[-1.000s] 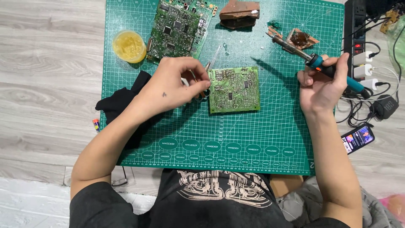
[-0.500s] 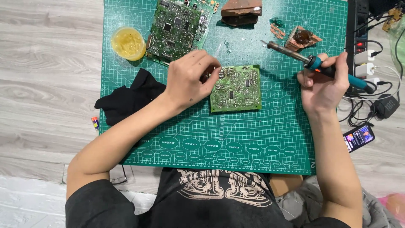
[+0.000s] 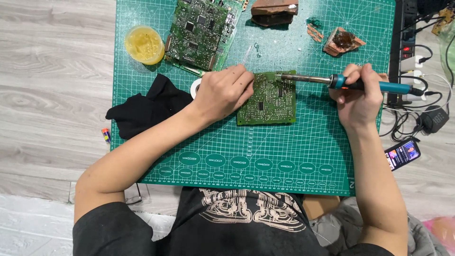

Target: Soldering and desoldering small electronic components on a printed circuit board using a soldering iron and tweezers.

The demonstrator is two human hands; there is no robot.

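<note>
Soldering iron [image 3: 350,84] now over board [image 3: 268,98]

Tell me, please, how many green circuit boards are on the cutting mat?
2. A small circuit board lies mid-mat, under the left hand and the soldering iron tip; a larger circuit board lies at the mat's top edge, partly out of frame.

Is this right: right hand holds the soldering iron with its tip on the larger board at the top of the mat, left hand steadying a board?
Not quite. In the head view the right hand holds the soldering iron with its tip over the small green board mid-mat, not the larger board at the top. The left hand does rest on that small board.
</note>
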